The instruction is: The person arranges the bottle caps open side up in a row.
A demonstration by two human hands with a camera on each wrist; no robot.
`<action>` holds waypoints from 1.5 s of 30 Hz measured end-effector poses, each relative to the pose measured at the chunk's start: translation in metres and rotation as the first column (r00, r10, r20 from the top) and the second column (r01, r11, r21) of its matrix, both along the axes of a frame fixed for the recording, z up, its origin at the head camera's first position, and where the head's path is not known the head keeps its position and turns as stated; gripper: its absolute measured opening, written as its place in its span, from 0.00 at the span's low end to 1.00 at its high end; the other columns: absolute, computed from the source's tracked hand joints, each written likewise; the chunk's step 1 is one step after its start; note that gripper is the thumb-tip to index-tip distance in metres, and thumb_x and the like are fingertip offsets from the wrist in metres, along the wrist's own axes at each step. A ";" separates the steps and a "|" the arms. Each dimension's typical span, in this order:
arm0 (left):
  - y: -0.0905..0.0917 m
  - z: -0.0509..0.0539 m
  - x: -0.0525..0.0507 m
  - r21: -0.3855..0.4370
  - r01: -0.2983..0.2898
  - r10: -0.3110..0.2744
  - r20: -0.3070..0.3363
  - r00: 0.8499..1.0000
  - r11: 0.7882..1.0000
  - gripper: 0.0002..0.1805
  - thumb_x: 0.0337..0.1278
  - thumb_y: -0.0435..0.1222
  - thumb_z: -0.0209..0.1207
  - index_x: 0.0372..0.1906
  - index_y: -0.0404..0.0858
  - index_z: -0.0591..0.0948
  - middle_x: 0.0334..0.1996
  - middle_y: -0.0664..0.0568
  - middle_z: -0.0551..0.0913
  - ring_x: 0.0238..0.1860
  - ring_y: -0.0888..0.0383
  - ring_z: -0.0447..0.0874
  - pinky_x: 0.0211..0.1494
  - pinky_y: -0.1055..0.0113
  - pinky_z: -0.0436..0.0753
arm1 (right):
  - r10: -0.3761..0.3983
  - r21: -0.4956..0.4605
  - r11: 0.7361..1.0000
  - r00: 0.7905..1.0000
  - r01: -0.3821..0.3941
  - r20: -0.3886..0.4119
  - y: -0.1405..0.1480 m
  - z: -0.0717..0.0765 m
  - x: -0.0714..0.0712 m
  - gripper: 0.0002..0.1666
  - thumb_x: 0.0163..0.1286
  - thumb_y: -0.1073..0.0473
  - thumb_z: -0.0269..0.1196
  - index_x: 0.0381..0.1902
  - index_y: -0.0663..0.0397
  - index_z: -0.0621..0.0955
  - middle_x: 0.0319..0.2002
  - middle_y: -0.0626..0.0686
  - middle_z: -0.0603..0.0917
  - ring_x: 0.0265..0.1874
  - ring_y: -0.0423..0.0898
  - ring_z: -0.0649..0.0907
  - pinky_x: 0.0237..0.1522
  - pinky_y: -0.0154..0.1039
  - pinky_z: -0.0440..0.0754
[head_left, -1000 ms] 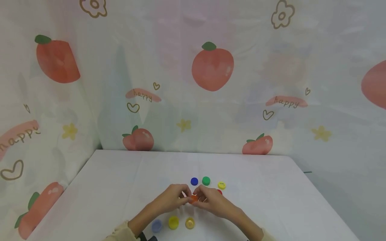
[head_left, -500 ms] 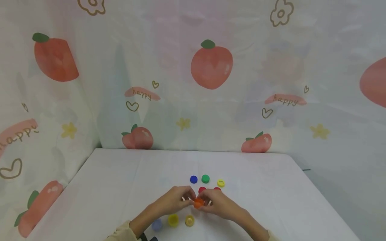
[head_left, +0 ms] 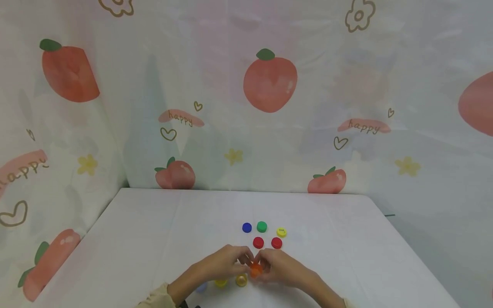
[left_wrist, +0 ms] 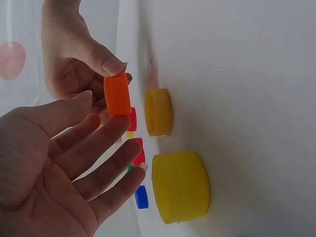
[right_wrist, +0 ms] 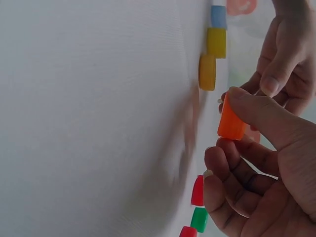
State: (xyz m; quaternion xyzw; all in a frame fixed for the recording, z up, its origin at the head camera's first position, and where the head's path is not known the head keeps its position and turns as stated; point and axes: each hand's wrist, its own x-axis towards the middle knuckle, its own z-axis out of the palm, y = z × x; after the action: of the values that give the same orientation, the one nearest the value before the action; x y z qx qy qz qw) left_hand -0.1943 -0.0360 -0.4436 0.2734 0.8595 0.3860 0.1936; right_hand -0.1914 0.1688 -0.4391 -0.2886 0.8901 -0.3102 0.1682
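An orange bottle cap (head_left: 256,270) is held above the white table between the two hands. My right hand (head_left: 284,268) pinches it, with the thumb on one side and a finger on the opposite side, as the right wrist view shows. My left hand (left_wrist: 74,163) has its fingers stretched out beside the cap. Its index fingertip is at the cap's lower edge, and the thumb (left_wrist: 74,106) is apart from it. Just beyond the hands lie two red caps (head_left: 258,242). A gold-yellow cap (left_wrist: 159,112) lies below, close to the left hand.
Farther back on the white table (head_left: 154,239) are a blue cap (head_left: 247,227), a green cap (head_left: 262,226) and a yellow cap (head_left: 281,232). A larger yellow cap (left_wrist: 180,186) and a light blue cap (right_wrist: 218,17) stand on the near side. A patterned cloth (head_left: 215,85) hangs behind.
Both hands have moved nearer the body and slightly right with the orange cap. The red caps have come fully into sight, while the near yellow and light blue caps are now partly covered.
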 end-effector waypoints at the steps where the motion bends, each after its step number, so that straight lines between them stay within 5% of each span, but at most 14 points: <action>1: 0.001 0.000 0.001 -0.006 0.000 0.000 0.006 1.000 1.000 0.09 0.55 0.36 0.64 0.42 0.44 0.80 0.34 0.63 0.83 0.37 0.68 0.80 0.45 0.71 0.78 | 0.003 0.006 1.000 1.000 -0.003 0.001 0.000 -0.001 0.000 0.16 0.55 0.57 0.71 0.40 0.53 0.80 0.27 0.39 0.77 0.25 0.36 0.76 0.32 0.28 0.78; 12: 0.003 -0.004 0.003 -0.041 0.051 -0.052 -0.013 0.999 0.998 0.10 0.56 0.36 0.63 0.44 0.43 0.80 0.35 0.63 0.83 0.37 0.69 0.81 0.41 0.75 0.78 | -0.018 0.053 0.998 1.000 0.018 0.000 -0.001 -0.008 0.003 0.16 0.56 0.55 0.71 0.41 0.50 0.79 0.26 0.39 0.76 0.24 0.36 0.75 0.31 0.28 0.77; 22: 0.004 -0.008 0.008 -0.038 0.078 -0.075 0.075 0.994 0.996 0.12 0.58 0.36 0.62 0.46 0.40 0.79 0.35 0.62 0.83 0.29 0.69 0.80 0.37 0.75 0.78 | -0.044 0.083 0.996 0.997 0.039 0.062 -0.001 -0.018 0.006 0.17 0.55 0.55 0.71 0.41 0.47 0.78 0.26 0.40 0.76 0.24 0.37 0.76 0.31 0.28 0.78; 31: 0.001 -0.004 0.009 -0.058 0.119 -0.117 0.042 0.992 0.991 0.15 0.59 0.38 0.61 0.50 0.40 0.78 0.35 0.62 0.83 0.28 0.70 0.80 0.35 0.76 0.78 | -0.014 0.078 0.997 0.999 0.011 0.033 0.001 -0.021 0.006 0.17 0.56 0.56 0.71 0.41 0.48 0.78 0.26 0.39 0.74 0.24 0.35 0.75 0.31 0.27 0.77; 45: 0.001 -0.001 0.005 -0.057 0.077 -0.076 0.021 0.997 0.995 0.13 0.58 0.38 0.61 0.48 0.41 0.79 0.32 0.62 0.82 0.32 0.69 0.79 0.39 0.76 0.78 | 0.016 0.005 1.000 0.998 -0.017 0.054 0.007 -0.019 0.006 0.19 0.58 0.54 0.69 0.45 0.51 0.78 0.27 0.40 0.75 0.25 0.36 0.75 0.31 0.29 0.77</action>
State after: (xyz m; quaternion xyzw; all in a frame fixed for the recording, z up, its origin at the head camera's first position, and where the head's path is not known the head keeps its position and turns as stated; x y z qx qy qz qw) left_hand -0.1897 -0.0347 -0.4442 0.2968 0.8573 0.3560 0.2241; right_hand -0.1854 0.1757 -0.4576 -0.2869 0.8837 -0.3139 0.1955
